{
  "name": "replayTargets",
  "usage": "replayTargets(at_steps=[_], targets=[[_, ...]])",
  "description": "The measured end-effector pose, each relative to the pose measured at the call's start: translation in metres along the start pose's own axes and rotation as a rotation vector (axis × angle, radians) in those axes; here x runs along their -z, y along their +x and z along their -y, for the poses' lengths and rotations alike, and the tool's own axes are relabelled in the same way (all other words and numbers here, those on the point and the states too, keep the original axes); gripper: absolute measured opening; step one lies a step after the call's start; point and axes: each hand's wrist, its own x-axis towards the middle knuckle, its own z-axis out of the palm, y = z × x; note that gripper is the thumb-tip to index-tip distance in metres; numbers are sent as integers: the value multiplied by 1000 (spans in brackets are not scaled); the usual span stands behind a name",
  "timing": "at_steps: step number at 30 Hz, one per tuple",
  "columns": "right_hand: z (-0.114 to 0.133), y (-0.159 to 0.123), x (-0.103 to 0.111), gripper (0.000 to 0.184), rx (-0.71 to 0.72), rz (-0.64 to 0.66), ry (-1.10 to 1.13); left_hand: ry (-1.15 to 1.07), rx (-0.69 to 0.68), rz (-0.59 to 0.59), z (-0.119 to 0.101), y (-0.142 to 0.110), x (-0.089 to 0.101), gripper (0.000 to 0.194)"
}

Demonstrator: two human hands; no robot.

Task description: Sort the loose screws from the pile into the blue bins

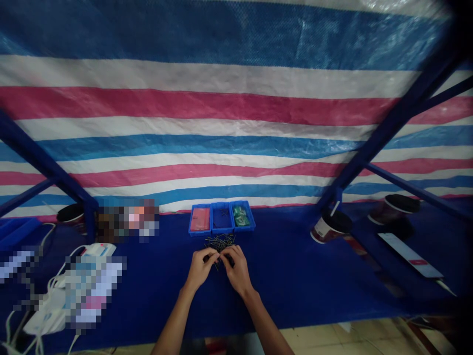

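Striped tarp (236, 108) fills the background in blue, white and red. Before it spreads the blue table (295, 276), with a slanting blue post (369, 143) rising near its far right corner. Along the left edge lies a white power strip (46, 313) with cables; toward the right edge rests a phone (410, 256), and nearer the far edge stands a dark-topped tub (328, 228).

Midway between the near and far edges, the left hand (201, 267) and right hand (238, 268) come together, each with thumb and fingers drawn close at the tips; whether they clamp on anything I cannot tell. Three trays line the far edge: left tray (200, 220) with pink contents, middle tray (222, 230), right tray (242, 216) with green packets.

Between trays and hands lies a heap (221, 240) of slim dark pieces (screws or pins, too small to say). Handling seems under way, most of the heap left; a few pieces sit in the middle tray, but what is done is unclear. Fingers hide part of the heap, pixelation blots things toward the left edge.
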Motion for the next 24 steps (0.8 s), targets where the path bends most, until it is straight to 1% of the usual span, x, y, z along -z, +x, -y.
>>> replayTargets(at_steps=[12, 15, 18, 20, 21, 22, 23, 24], targets=[[0, 0, 0, 15, 9, -6, -8, 5, 20, 0, 1, -1, 1, 33], [-1, 1, 1, 12, 11, -44, -10, 0, 26, -6, 3, -1, 0, 34], [9, -2, 5, 16, 17, -128, 9, -4, 39, -31, 6, 0, 0, 35], [26, -10, 7, 21, 18, -146, 44, -8, 41, -39, 7, 0, 0, 34], [37, -15, 6, 22, 21, -118, 66, -10, 40, -36, 8, 0, -1, 34], [49, -22, 4, 23, 44, -54, 87, -10, 39, -32, 8, 0, -1, 34], [61, -29, 1, 23, 89, 52, 117, -8, 38, -29, 8, 0, -1, 34], [73, -36, -2, 23, 156, 207, 146, -4, 38, -25, 8, 0, -1, 34]])
